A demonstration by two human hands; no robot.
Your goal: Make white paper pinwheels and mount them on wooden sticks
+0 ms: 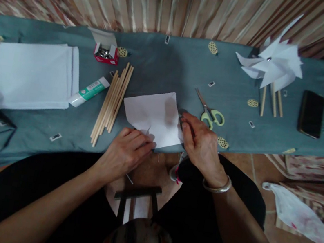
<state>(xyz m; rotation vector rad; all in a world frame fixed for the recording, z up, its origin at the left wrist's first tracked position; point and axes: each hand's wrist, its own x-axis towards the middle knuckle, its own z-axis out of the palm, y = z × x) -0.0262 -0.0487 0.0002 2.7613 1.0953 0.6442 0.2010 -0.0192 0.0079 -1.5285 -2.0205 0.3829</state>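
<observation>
A white sheet of paper [153, 116] lies on the teal cloth-covered table [170, 69], near its front edge. My left hand [127, 151] rests on the sheet's near left corner, fingers curled and pressing the paper; a thin pin or crease sticks up just above its fingertips. My right hand [198, 142] presses the sheet's right edge with fingers bent. A silver bangle sits on that wrist. Yellow-handled scissors [210, 111] lie just beyond my right hand.
A bundle of wooden sticks [112, 103] and a glue tube [90, 91] lie left of the sheet. A stack of white paper [35, 73] is at far left, a small red box [107, 52] behind. Finished paper pinwheels [272, 65] and a phone [311, 113] lie at right.
</observation>
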